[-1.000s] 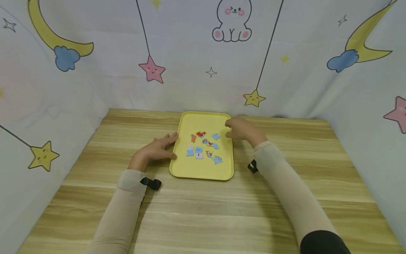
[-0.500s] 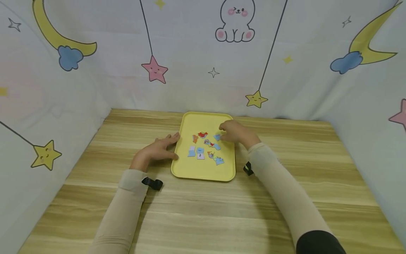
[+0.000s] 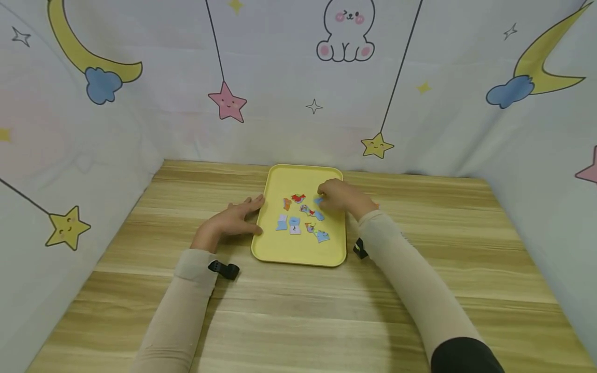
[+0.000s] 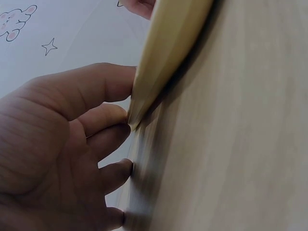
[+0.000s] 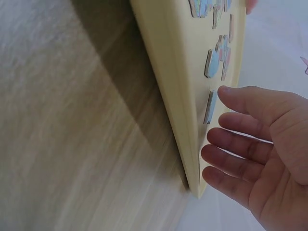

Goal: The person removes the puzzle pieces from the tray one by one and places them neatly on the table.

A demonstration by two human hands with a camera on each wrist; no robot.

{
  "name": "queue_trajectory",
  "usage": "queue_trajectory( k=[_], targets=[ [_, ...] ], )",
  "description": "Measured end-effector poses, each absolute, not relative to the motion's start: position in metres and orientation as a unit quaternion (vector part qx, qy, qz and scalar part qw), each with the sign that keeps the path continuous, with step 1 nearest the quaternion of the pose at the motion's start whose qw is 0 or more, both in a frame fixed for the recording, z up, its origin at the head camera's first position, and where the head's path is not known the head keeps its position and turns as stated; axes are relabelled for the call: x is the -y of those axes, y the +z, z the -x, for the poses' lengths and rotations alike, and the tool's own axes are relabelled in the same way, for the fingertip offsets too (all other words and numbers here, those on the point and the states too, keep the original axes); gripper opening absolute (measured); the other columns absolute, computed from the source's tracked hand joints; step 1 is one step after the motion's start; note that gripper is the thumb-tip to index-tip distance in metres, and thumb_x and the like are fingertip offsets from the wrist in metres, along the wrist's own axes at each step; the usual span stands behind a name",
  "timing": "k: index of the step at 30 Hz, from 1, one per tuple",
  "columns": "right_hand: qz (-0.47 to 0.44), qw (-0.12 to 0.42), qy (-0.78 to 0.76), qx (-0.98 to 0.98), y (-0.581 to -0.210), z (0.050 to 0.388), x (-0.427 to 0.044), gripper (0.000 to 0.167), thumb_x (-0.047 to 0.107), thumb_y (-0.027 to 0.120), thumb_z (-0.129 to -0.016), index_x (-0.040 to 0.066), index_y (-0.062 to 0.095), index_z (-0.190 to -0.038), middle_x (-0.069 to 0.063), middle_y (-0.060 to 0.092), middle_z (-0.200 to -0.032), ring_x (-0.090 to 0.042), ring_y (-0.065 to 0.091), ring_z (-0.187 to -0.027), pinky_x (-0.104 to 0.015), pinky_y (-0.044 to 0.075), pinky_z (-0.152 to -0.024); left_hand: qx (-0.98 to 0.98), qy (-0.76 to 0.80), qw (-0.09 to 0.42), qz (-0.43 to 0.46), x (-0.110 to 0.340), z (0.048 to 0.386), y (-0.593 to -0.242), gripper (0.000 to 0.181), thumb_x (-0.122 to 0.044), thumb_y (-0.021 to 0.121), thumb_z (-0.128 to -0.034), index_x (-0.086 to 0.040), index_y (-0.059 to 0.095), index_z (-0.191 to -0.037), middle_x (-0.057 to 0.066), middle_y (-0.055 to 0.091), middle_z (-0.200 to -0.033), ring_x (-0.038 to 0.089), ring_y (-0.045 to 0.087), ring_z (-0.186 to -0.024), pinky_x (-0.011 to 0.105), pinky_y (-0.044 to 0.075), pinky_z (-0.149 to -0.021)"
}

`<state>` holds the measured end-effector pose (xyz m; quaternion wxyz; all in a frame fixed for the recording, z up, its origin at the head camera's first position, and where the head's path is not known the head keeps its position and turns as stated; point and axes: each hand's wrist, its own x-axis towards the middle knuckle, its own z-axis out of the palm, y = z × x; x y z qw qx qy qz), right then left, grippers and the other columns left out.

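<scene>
My left hand (image 3: 227, 218) rests its fingertips and thumb against the left rim of a yellow tray (image 3: 298, 254); the left wrist view shows the fingers fairly straight at that edge. Over the tray's right side reaches my right hand (image 3: 342, 197), close to a small blue puzzle piece (image 3: 318, 200). In the right wrist view the thumb is near that blue piece (image 5: 210, 108), its fingers spread and slightly bent, none curled round it. Other puzzle pieces lie flat on the tray: a red one (image 3: 298, 198), an orange one (image 3: 286, 203), and blue-and-white ones (image 3: 295, 226).
The tray lies on a wood-grain table (image 3: 280, 311), near its back edge. White cloth walls (image 3: 280, 129) printed with stars and moons stand behind and on both sides. A black strap camera (image 3: 225, 269) sits at the left wrist.
My right hand has moved left from the tray's right rim to the small blue puzzle piece. My left hand stays at the left rim. The view has shifted slightly.
</scene>
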<state>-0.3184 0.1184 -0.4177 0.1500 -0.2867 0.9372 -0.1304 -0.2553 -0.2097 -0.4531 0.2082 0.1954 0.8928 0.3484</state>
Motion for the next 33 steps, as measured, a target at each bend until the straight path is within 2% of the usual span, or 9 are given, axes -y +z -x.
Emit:
queue_trajectory(
  k=[3, 5, 6, 8, 10, 16, 23, 29, 33],
  targets=[
    [0.287, 0.152, -0.128, -0.937, -0.4191, 0.3187, -0.1167, 0.021, 0.012, 0.067, -0.1, -0.002, 0.07, -0.116, -0.01, 0.067, -0.108, -0.023, 0.054, -0.093, -0.037, 0.048, -0.086, -0.893, 0.349, 0.207, -0.197, 0.21, 0.2552, -0.4534, 0.094, -0.022, 0.077, -0.0945, -0.004, 0.021, -0.167, 0.013, 0.014, -0.175, 0.039, 0.0, -0.162, 0.065, -0.016, -0.123],
    [0.291, 0.151, -0.126, -0.936, -0.4193, 0.3186, -0.1154, 0.011, 0.011, 0.068, -0.1, 0.001, 0.067, -0.102, -0.006, 0.059, -0.093, -0.02, 0.049, -0.085, -0.034, 0.042, -0.077, -0.893, 0.349, 0.205, -0.197, 0.2103, 0.255, -0.4531, 0.094, -0.022, 0.077, -0.0943, -0.003, 0.021, -0.167, 0.013, 0.015, -0.175, 0.04, 0.0, -0.162, 0.065, -0.016, -0.123],
    [0.295, 0.15, -0.124, -0.935, -0.4194, 0.3187, -0.1147, 0.011, 0.011, 0.068, -0.1, 0.003, 0.063, -0.095, -0.004, 0.053, -0.086, -0.019, 0.045, -0.08, -0.034, 0.039, -0.073, -0.893, 0.349, 0.205, -0.197, 0.2103, 0.255, -0.4529, 0.094, -0.022, 0.077, -0.0942, -0.003, 0.021, -0.167, 0.014, 0.015, -0.175, 0.04, 0.001, -0.162, 0.066, -0.016, -0.123],
    [0.302, 0.149, -0.123, -0.934, -0.4195, 0.3186, -0.1136, 0.021, 0.009, 0.068, -0.099, 0.007, 0.054, -0.083, -0.003, 0.041, -0.078, -0.018, 0.039, -0.075, -0.033, 0.032, -0.068, -0.893, 0.35, 0.203, -0.198, 0.2104, 0.2545, -0.4521, 0.095, -0.023, 0.077, -0.094, -0.003, 0.021, -0.167, 0.014, 0.015, -0.175, 0.04, 0.001, -0.162, 0.066, -0.016, -0.123],
    [0.308, 0.146, -0.121, -0.932, -0.4202, 0.3188, -0.1127, 0.029, 0.008, 0.067, -0.099, 0.01, 0.048, -0.078, -0.001, 0.035, -0.076, -0.017, 0.036, -0.072, -0.032, 0.03, -0.067, -0.894, 0.348, 0.202, -0.198, 0.2105, 0.2542, -0.452, 0.095, -0.023, 0.077, -0.0941, -0.003, 0.021, -0.167, 0.014, 0.016, -0.175, 0.04, 0.001, -0.162, 0.066, -0.015, -0.123],
    [0.31, 0.143, -0.108, -0.934, -0.4243, 0.3196, -0.1114, 0.035, 0.008, 0.068, -0.101, 0.013, 0.045, -0.075, 0.0, 0.033, -0.076, -0.016, 0.036, -0.072, -0.031, 0.028, -0.066, -0.894, 0.347, 0.202, -0.2, 0.21, 0.254, -0.4523, 0.095, -0.024, 0.077, -0.0942, -0.003, 0.021, -0.167, 0.015, 0.015, -0.175, 0.04, 0.001, -0.162, 0.066, -0.015, -0.123],
    [0.317, 0.13, -0.108, -0.933, -0.4243, 0.3173, -0.1097, 0.039, 0.002, 0.067, -0.098, 0.012, 0.038, -0.073, -0.001, 0.027, -0.075, -0.018, 0.032, -0.072, -0.033, 0.026, -0.069, -0.891, 0.354, 0.204, -0.2, 0.2104, 0.254, -0.4519, 0.094, -0.022, 0.078, -0.0932, -0.001, 0.022, -0.166, 0.015, 0.014, -0.175, 0.041, 0.001, -0.161, 0.067, -0.015, -0.123],
    [0.302, 0.124, -0.091, -0.941, -0.4243, 0.3146, -0.1095, 0.03, 0.007, 0.068, -0.099, 0.011, 0.047, -0.078, -0.003, 0.039, -0.082, -0.019, 0.039, -0.079, -0.034, 0.03, -0.07, -0.89, 0.356, 0.204, -0.201, 0.2106, 0.2539, -0.4516, 0.094, -0.022, 0.078, -0.0931, -0.001, 0.022, -0.166, 0.015, 0.014, -0.175, 0.041, 0.001, -0.161, 0.067, -0.015, -0.123],
    [0.3, 0.126, -0.091, -0.941, -0.4236, 0.3135, -0.1105, 0.027, 0.008, 0.067, -0.1, 0.011, 0.049, -0.08, -0.004, 0.042, -0.083, -0.02, 0.04, -0.079, -0.034, 0.031, -0.071, -0.89, 0.356, 0.203, -0.201, 0.2107, 0.254, -0.4521, 0.094, -0.022, 0.078, -0.0932, -0.001, 0.022, -0.166, 0.015, 0.014, -0.175, 0.041, 0.001, -0.162, 0.067, -0.015, -0.123]
  ],
)
